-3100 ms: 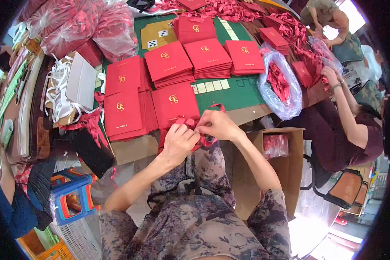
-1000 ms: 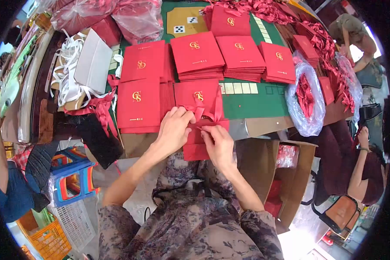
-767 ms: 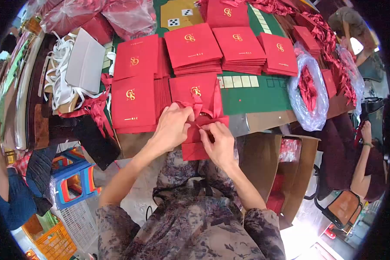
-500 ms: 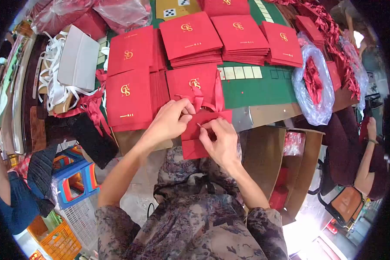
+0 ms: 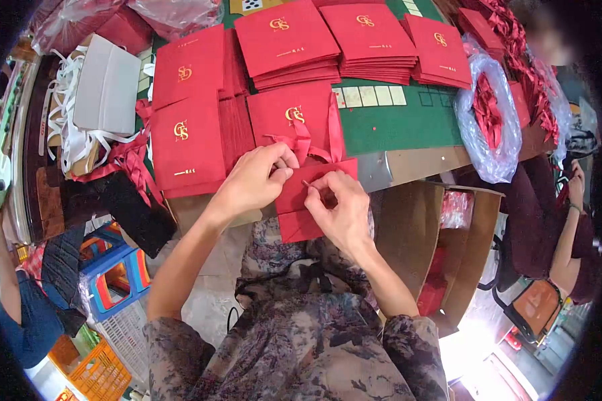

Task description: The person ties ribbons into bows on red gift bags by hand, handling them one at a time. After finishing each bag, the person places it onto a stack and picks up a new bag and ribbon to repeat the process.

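A red paper bag (image 5: 298,226) lies over the table's front edge, between my hands. A red ribbon (image 5: 302,142) loops up from its top edge onto another red bag with a gold logo (image 5: 274,103). My left hand (image 5: 255,179) is closed, fingers curled at the bag's upper left; what its fingertips hold is hidden. My right hand (image 5: 341,208) is closed over the bag's right side, thumb and forefinger pinching a thin, short piece that looks like a ribbon end.
Stacks of red bags (image 5: 284,43) cover the table's back and left. A plastic bag of ribbons (image 5: 488,123) lies at right. White ribbons (image 5: 67,100) and a pale box (image 5: 107,83) stand left. An open cardboard box (image 5: 408,247) is below right. Other people sit on both sides.
The camera view has shifted slightly. Both hands stay at the red bag, with the right fingers still pinching the thin piece and only small finger movement.
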The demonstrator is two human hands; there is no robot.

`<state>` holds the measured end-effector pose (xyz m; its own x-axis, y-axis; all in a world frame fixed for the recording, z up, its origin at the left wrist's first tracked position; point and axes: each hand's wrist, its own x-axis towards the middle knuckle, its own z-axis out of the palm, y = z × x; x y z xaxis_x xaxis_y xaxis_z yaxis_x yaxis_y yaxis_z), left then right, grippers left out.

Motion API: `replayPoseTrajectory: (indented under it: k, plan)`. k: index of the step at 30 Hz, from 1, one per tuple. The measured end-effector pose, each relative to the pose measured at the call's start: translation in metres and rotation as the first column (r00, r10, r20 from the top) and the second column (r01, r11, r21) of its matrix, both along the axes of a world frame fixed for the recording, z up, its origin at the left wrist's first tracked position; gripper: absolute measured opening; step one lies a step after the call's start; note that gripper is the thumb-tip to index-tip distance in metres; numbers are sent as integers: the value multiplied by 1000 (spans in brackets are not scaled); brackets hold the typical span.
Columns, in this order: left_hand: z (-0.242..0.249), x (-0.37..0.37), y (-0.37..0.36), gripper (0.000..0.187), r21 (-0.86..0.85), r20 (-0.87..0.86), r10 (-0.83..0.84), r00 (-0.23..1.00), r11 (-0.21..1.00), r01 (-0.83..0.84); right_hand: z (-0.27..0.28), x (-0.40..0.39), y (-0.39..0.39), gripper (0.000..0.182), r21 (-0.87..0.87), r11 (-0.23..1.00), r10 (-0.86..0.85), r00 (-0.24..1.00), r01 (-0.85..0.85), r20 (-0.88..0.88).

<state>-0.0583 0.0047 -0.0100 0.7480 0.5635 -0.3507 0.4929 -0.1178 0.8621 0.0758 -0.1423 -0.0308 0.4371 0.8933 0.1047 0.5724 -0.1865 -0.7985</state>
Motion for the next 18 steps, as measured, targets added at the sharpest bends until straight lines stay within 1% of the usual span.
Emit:
replayPoseTrajectory:
  k: [3, 5, 7, 9, 10, 12, 13, 14, 15, 16, 17, 18]
  plan:
    - [4, 0, -3, 15, 17, 18, 14, 1000, 1000, -14, 4, -1, 2, 10, -22, 1000, -13, 999, 12, -49]
    - [10, 1, -5, 15, 24, 9, 13, 1000, 1000, -14, 4, -1, 4, 10, 29, 1000, -4, 1000, 4, -9]
    - [11, 1, -7, 15, 34, 2, 15, 1000, 999, -15, 8, 0, 5, 11, 2, 1000, 5, 1000, -5, -3]
    - [8, 0, -9, 12, 136, 32, -20, 999, 991, 15, 10, 1, 7, 12, -22, 1000, 14, 1000, -14, 4]
    - [10, 0, -10, 12, 137, 33, -19, 999, 990, 15, 10, 2, 8, 11, -25, 999, 22, 1000, -22, -18]
    - [15, 1, -15, 13, 279, 23, -13, 1000, 960, 6, 13, 3, 9, 11, -26, 999, 28, 999, -29, -38]
    - [16, 2, -18, 13, 280, 25, -12, 1000, 960, 5, 16, 4, 10, 10, -82, 996, 15, 993, -25, -117]
    - [16, 2, -22, 14, 361, 46, -7, 999, 933, -10, 19, 5, 11, 10, -137, 990, -4, 981, -23, -194]
    - [16, 3, -26, 15, 438, 68, -4, 998, 899, -26, 21, 7, 13, 10, -135, 991, -4, 981, -22, -192]
    - [17, 4, -30, 15, 440, 69, -4, 998, 898, -27, 23, 9, 15, 14, -184, 983, -24, 972, -20, -232]
    - [19, 5, -34, 15, 520, 79, 3, 997, 853, -44, 24, 10, 16, 17, -233, 972, -46, 961, -20, -272]
    - [20, 6, -38, 15, 597, 90, 10, 996, 800, -62, 21, 12, 14, 17, -230, 973, -46, 962, -19, -271]
